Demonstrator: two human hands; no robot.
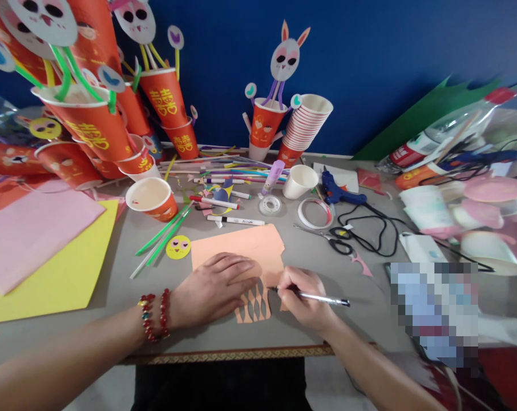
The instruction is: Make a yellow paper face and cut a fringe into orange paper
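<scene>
Two hands are at the peach paper (237, 241), which lies on the desk (121, 285) near its front edge — the left hand (222, 283) rests flat across it, the right hand (303, 292) pinches a pen (327, 299), its tip beside some cut-out strips (265, 312). A yellow face disc (178, 247) lies just left of the paper.

two hands (225, 286), two bracelets (146, 315), two tape rolls (328, 213)

Flat, partly slotted peach paper (237, 242); tilted pen (322, 297), tip close.
</scene>
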